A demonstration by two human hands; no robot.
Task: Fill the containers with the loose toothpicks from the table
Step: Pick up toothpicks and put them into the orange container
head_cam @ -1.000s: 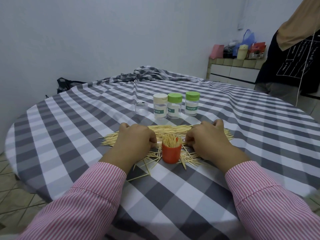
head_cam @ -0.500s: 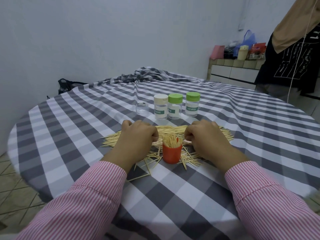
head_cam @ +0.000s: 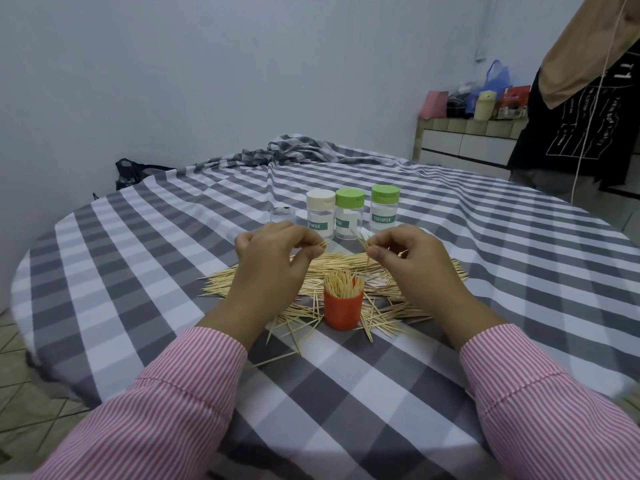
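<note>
A small orange cup (head_cam: 343,311) stands on the checked tablecloth (head_cam: 346,393), packed with upright toothpicks. A loose pile of toothpicks (head_cam: 346,263) lies around and behind it. My left hand (head_cam: 273,261) is raised above the pile and pinches a few toothpicks. My right hand (head_cam: 412,258) is also lifted, pinching a few toothpicks just above and behind the cup. Behind the pile stand three clear toothpick bottles: one with a white cap (head_cam: 320,216) and two with green caps (head_cam: 349,213) (head_cam: 384,209).
A small clear lidless container (head_cam: 282,216) sits left of the bottles. Bunched cloth (head_cam: 294,150) lies at the table's far edge. A person in a dark shirt (head_cam: 581,109) stands at the back right beside a cluttered counter (head_cam: 471,119).
Both hands were pressed low on the toothpick pile beside the cup; they have lifted off it, each now pinching a few toothpicks.
</note>
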